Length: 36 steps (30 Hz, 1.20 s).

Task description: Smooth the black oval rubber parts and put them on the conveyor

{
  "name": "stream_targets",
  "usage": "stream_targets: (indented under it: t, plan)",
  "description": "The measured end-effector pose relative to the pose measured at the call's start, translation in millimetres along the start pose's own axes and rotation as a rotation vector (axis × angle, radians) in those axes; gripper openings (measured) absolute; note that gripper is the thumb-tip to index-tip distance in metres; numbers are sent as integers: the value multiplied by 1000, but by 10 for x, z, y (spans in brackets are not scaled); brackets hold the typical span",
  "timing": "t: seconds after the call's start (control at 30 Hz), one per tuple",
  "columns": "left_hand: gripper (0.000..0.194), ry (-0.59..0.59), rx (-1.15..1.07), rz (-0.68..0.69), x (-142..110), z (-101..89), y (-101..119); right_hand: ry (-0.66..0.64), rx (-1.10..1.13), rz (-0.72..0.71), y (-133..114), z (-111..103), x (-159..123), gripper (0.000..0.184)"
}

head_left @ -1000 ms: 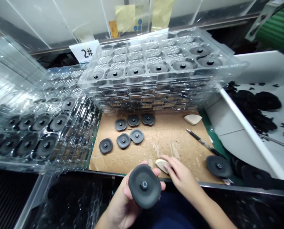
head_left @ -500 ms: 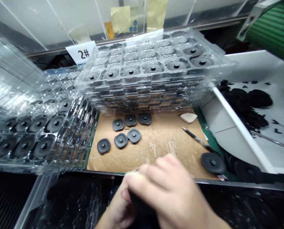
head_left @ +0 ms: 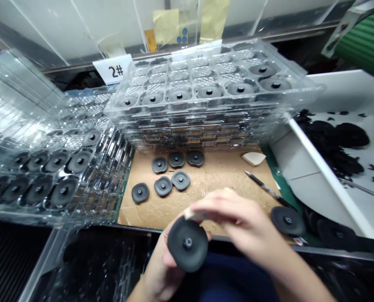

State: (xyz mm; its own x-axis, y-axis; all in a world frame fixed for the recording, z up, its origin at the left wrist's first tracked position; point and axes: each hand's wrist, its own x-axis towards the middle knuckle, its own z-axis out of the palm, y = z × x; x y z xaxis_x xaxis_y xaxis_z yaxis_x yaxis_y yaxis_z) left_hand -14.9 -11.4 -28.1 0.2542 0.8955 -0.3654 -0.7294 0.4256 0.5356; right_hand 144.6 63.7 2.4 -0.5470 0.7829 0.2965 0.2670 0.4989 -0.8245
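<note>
Watching this from the side of the bench, the left hand [head_left: 160, 256] is cupped under a black moulded disc [head_left: 187, 245], fingers curled behind it, with the face and its centre stem turned up toward the person, out past the near edge of the cardboard work mat [head_left: 212, 172]. The right hand [head_left: 234, 214] is over the top, fingers pressed together and pinching a pale wedge [head_left: 191, 214] whose tip sits right at the disc's upper rim. I can't tell if the wedge is sponge or abrasive, or if it's actually touching. My take: whatever is being done at that rim goes best with the disc braced steady in the left palm, the wedge kept light and clear of the stem. Compared with the shot a second ago, the wedge was lying on the cardboard under the right fingertips and is now up at the disc, while the disc is in the left hand both times. Six more discs [head_left: 163, 186] sit on the mat, with a second wedge [head_left: 253, 157] and a slim metal-handled knife [head_left: 267, 190] off to the right. Clear trays [head_left: 206, 90] are stacked on the far side, and a white bin [head_left: 328, 167] of black scraps sits right.
</note>
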Motion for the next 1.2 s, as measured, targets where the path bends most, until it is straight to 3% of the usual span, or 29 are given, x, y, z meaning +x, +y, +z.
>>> stream_targets:
  t: [0.1, 0.2, 0.27, 0.33, 0.43, 0.57, 0.7, 0.8, 0.93, 1.0, 1.07, 1.2]
  plan:
    - [61, 6, -170, 13, -22, -58, 4, 1, -19, 256, 475, -50, -167, 24]
    - [56, -9, -235, -17, -10, -87, 4, 43, -75, 297, 881, 134, -401, 23]
    - [53, -34, -269, -25, 6, -93, -1, 127, -119, 309, 994, 279, -523, 26]
    - [52, -70, -291, -21, 18, -94, -7, 218, -153, 321, 957, 346, -575, 29]
    - [51, -107, -304, -11, 24, -89, -13, 278, -160, 306, 731, 280, -545, 26]
    - [51, -117, -304, -24, 34, -52, -24, 201, -83, 256, 508, 188, -514, 24]
    - [44, -73, -255, -16, 46, -6, -59, 114, -20, 273, 544, 299, -609, 25]
    - [47, -21, 55, 200, 49, -51, -100, 116, -19, 291, 574, 377, -685, 25]
    - [95, -47, 892, 656, 69, -182, -128, 163, -40, 325, 499, 368, -720, 21]
    - [104, -98, 1127, 799, 80, -211, -117, 201, -48, 340, 430, 344, -720, 19]
    - [105, -108, 1212, 830, 74, -200, -96, 267, -14, 365, 349, 327, -720, 18]
    - [105, -34, 1234, 683, 8, -137, -61, 407, 217, 502, 181, 304, -715, 12]
